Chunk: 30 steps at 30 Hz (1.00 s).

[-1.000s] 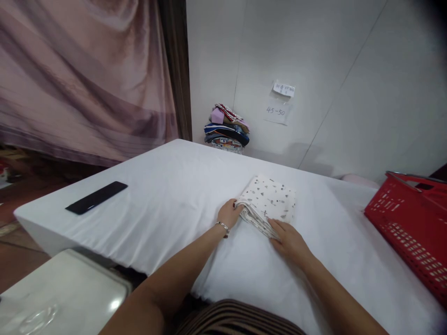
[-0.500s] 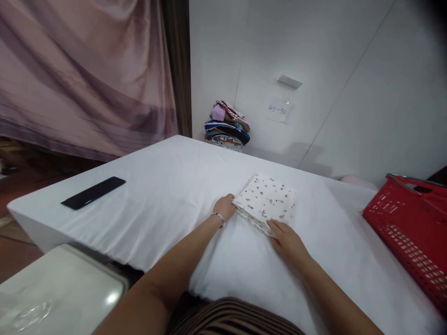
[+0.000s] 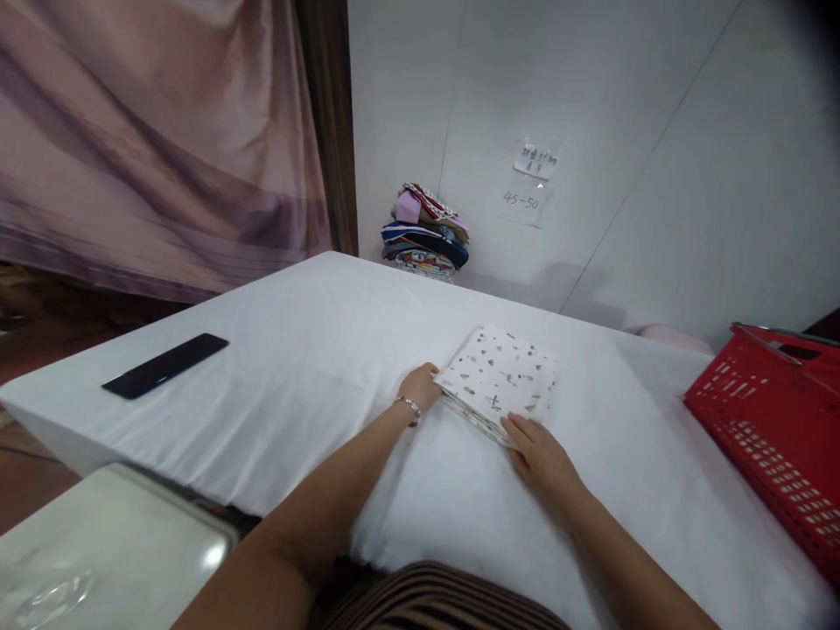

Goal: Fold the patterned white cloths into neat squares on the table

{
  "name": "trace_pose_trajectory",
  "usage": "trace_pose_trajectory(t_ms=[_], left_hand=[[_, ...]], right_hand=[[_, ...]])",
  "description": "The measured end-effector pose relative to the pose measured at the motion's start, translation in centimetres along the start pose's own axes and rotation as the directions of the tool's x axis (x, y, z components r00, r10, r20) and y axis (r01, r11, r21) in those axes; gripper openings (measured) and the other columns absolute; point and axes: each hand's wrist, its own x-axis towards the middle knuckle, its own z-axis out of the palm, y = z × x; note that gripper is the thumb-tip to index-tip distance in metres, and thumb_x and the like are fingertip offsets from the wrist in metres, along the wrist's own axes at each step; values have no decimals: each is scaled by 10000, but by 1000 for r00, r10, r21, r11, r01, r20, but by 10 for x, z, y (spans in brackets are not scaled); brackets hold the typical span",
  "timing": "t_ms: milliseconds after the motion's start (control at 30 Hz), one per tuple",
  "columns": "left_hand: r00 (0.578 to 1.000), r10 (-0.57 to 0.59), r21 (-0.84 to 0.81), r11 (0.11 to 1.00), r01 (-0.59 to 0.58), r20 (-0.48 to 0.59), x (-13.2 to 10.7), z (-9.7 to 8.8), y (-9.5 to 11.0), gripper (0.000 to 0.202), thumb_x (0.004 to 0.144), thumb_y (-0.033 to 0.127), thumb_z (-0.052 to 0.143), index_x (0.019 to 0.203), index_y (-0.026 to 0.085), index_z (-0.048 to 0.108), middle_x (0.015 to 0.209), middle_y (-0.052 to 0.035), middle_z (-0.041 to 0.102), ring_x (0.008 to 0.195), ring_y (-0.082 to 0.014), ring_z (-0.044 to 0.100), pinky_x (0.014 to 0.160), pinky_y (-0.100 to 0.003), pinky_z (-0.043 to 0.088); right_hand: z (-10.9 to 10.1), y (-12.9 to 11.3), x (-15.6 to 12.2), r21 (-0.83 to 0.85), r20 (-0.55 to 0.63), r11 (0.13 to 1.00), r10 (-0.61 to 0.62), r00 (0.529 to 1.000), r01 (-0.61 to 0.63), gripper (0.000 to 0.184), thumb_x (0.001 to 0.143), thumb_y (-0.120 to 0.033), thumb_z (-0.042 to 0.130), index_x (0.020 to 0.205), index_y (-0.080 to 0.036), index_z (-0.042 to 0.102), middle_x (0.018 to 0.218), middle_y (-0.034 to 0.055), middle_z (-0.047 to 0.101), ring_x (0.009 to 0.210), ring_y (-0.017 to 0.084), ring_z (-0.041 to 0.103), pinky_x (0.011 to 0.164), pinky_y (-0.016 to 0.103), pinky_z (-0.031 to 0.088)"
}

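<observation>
A folded white cloth (image 3: 499, 369) with a small dark print lies on the white-covered table (image 3: 315, 350), its stacked layers showing along the near edge. My left hand (image 3: 421, 386) closes on its left corner; the fingertips are partly hidden there. At the near right corner, my right hand (image 3: 539, 451) grips the edge with its fingers on the top layer and its thumb lower at the side. A bracelet (image 3: 410, 409) circles my left wrist.
A red plastic basket (image 3: 765, 429) stands at the table's right side. A flat black object (image 3: 167, 366) lies at the left. Folded clothes (image 3: 426, 232) are piled past the far edge, by a wall with paper notes (image 3: 523, 203). A pale glossy surface (image 3: 111, 542) is at lower left.
Both hands keep their places on the folded cloth, which looks almost unchanged. The view has shifted slightly. The upper wall note, tilted up before, now hangs flatter with its writing showing.
</observation>
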Motion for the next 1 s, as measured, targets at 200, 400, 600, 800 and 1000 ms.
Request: trace_pose_trajectory(t_ms=[200,400,600,800,1000], left_hand=[[997,68,-15,998,-69,-27,2,-2,-14,253,711,263,562,963,247,548,941,1,621,843,-164,558,679,-248,397],[934,344,21,939,-344,-98,-3,-4,-21,330,710,160,509,1032,231,499,1052,-17,546,897,-154,526,763,-266,411],[879,474,20,880,-475,44,6,-12,-28,262,712,127,458,937,215,558,1025,-13,541,832,-135,529,758,-261,429],[887,437,29,895,-446,145,11,-32,-23,335,674,125,470,968,211,604,1074,-23,570,899,-150,557,831,-283,441],[766,643,185,756,-628,-29,2,-19,33,385,813,300,438,1187,229,494,1333,-33,419,1236,-195,342,1047,-408,241]], right_hand=[[3,0,-1,-7,-20,1000,-15,1000,15,515,793,-123,401,1301,-211,395,1255,88,502,1146,214,461,977,414,368],[6,1,-1,8,-12,1000,-2,1000,2,535,785,-102,398,1306,-217,383,1273,85,482,1165,212,440,988,416,352],[3,-1,0,13,-17,1000,-5,1000,6,513,782,-96,409,1286,-191,408,1266,94,485,1157,214,442,992,409,348],[5,-3,0,19,-27,1000,7,1000,-7,498,774,-81,416,1262,-173,443,1264,117,486,1162,228,435,988,417,341],[6,-4,1,6,-9,1000,21,1000,-21,495,772,-75,408,1260,-151,448,1262,132,487,1175,224,419,990,419,330]])
